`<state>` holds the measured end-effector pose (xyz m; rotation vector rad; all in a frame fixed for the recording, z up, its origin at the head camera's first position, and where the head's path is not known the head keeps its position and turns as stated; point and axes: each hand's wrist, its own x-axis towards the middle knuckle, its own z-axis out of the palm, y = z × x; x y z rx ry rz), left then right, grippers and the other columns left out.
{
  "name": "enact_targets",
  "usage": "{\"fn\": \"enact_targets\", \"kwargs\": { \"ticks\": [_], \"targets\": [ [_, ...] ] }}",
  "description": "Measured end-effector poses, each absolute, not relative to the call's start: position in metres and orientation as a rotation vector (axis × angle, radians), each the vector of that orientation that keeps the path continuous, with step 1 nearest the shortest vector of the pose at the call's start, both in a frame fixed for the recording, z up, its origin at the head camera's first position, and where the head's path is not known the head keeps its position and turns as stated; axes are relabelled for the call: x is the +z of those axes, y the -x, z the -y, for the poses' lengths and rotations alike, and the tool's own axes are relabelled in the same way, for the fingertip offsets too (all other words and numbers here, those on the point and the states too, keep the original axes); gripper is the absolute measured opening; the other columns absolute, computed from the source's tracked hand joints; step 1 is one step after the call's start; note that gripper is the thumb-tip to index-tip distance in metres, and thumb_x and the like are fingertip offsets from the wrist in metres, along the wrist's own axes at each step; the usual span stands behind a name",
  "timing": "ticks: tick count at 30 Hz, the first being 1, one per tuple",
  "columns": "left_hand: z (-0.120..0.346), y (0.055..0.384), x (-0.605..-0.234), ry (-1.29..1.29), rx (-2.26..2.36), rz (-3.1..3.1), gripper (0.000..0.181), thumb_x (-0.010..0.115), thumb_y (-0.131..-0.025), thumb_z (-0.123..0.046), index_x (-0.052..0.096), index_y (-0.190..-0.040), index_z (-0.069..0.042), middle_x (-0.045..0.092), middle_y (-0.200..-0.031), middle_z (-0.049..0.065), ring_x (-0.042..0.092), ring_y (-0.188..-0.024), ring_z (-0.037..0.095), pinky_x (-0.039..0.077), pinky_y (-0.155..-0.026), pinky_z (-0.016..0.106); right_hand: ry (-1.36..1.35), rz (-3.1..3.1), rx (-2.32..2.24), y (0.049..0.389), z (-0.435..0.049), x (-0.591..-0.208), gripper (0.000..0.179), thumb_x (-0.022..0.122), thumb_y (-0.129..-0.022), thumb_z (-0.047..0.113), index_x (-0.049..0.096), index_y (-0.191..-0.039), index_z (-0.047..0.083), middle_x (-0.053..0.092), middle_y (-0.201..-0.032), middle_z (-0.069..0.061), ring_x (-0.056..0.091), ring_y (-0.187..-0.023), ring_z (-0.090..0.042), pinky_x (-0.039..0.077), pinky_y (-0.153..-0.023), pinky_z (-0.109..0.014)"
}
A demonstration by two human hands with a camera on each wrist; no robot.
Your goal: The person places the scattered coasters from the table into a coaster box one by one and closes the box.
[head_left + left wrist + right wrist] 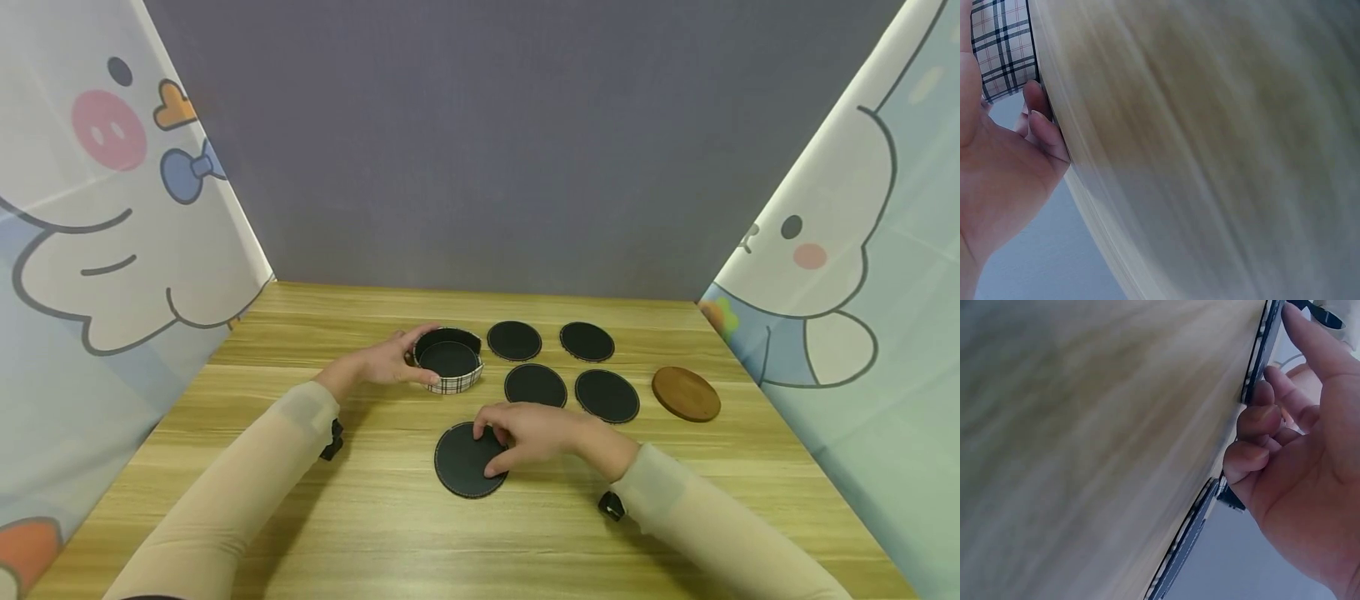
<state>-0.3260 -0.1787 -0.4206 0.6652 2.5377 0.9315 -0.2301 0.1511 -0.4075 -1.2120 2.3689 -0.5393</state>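
Observation:
My left hand (390, 358) grips the left side of a round coaster holder (459, 383), thumb along the front and fingers behind. The holder has a black inside, a notch in its wall and a plaid outside, which shows in the left wrist view as a plaid wall (1004, 47). A round black coaster (461, 462) with a stitched edge lies flat on the table, nearest me. Over its right part, my right hand (536, 433) touches the top with thumb and fingertips, fingers loosely bent. The right wrist view shows this coaster (1264, 353) edge-on beside the thumb.
Several more black coasters lie behind the right hand, among them a back one (514, 341) and a front one (607, 396). A brown wooden disc (686, 393) is farther right. The wood-grain table (360, 533) meets a grey panel (480, 150) at the back and printed cloths at both sides.

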Motion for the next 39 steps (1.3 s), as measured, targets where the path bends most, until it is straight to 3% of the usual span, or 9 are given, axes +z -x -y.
{"fn": "enact_targets", "kwargs": {
  "ticks": [3, 5, 9, 11, 13, 21, 32, 39],
  "targets": [
    [0.179, 0.326, -0.42, -0.651, 0.939, -2.53, 0.112, 0.082, -0.095, -0.061, 0.013, -0.178, -0.032, 0.037, -0.154, 0.026, 0.047, -0.135, 0.041, 0.04, -0.116, 0.065, 1.225, -2.393, -0.517, 0.228, -0.147, -0.406, 0.044, 0.085, -0.098, 0.045, 0.064, -0.131, 0.024, 0.059, -0.104, 0.005, 0.052, -0.089, -0.004, 0.048, -0.084, -0.023],
    [0.179, 0.326, -0.42, -0.646, 0.941, -2.53, 0.112, 0.082, -0.095, -0.061, 0.013, -0.178, -0.032, 0.036, -0.155, 0.026, 0.046, -0.137, 0.042, 0.04, -0.117, 0.066, 1.231, -2.419, -0.49, 0.227, -0.145, -0.405, 0.044, 0.085, -0.098, 0.045, 0.065, -0.132, 0.025, 0.058, -0.115, 0.004, 0.054, -0.095, -0.006, 0.049, -0.089, -0.025],
    [0.179, 0.326, -0.421, -0.646, 0.936, -2.53, 0.112, 0.081, -0.096, -0.061, 0.012, -0.178, -0.032, 0.034, -0.158, 0.027, 0.044, -0.14, 0.044, 0.039, -0.117, 0.068, 1.289, -2.412, -0.436, 0.225, -0.143, -0.403, 0.048, 0.081, -0.101, 0.042, 0.066, -0.146, 0.033, 0.052, -0.152, 0.0, 0.054, -0.132, -0.016, 0.047, -0.114, -0.041],
    [0.179, 0.326, -0.42, -0.648, 0.934, -2.529, 0.112, 0.081, -0.096, -0.061, 0.012, -0.178, -0.031, 0.033, -0.159, 0.028, 0.044, -0.141, 0.045, 0.039, -0.117, 0.068, 1.332, -2.377, -0.419, 0.225, -0.143, -0.404, 0.051, 0.077, -0.104, 0.039, 0.063, -0.153, 0.037, 0.046, -0.167, 0.0, 0.043, -0.15, -0.022, 0.038, -0.124, -0.051],
    [0.179, 0.326, -0.42, -0.65, 0.932, -2.527, 0.112, 0.081, -0.096, -0.061, 0.011, -0.178, -0.031, 0.033, -0.159, 0.028, 0.045, -0.141, 0.045, 0.039, -0.117, 0.069, 1.357, -2.35, -0.396, 0.224, -0.143, -0.404, 0.054, 0.075, -0.104, 0.039, 0.061, -0.156, 0.042, 0.042, -0.173, 0.001, 0.037, -0.157, -0.025, 0.031, -0.127, -0.058],
    [0.178, 0.325, -0.419, -0.66, 0.94, -2.528, 0.11, 0.081, -0.097, -0.058, 0.012, -0.178, -0.031, 0.035, -0.157, 0.028, 0.046, -0.138, 0.044, 0.04, -0.115, 0.067, 1.342, -2.342, -0.352, 0.222, -0.142, -0.403, 0.075, 0.09, -0.087, 0.046, 0.057, -0.155, 0.045, 0.04, -0.171, 0.004, 0.036, -0.153, -0.023, 0.035, -0.121, -0.051],
    [0.18, 0.326, -0.419, -0.649, 0.949, -2.521, 0.113, 0.082, -0.094, -0.062, 0.012, -0.178, -0.033, 0.036, -0.155, 0.026, 0.046, -0.137, 0.041, 0.04, -0.115, 0.065, 1.335, -2.392, -0.392, 0.218, -0.142, -0.404, 0.077, 0.094, -0.079, 0.043, 0.061, -0.148, 0.04, 0.049, -0.15, 0.006, 0.04, -0.14, -0.013, 0.041, -0.115, -0.039],
    [0.18, 0.325, -0.42, -0.652, 0.953, -2.529, 0.113, 0.083, -0.094, -0.062, 0.013, -0.178, -0.032, 0.038, -0.154, 0.026, 0.046, -0.136, 0.041, 0.041, -0.115, 0.066, 1.302, -2.468, -0.478, 0.224, -0.153, -0.402, 0.077, 0.091, -0.079, 0.045, 0.059, -0.15, 0.045, 0.045, -0.153, 0.006, 0.038, -0.14, -0.017, 0.043, -0.113, -0.045]
  ]
}}
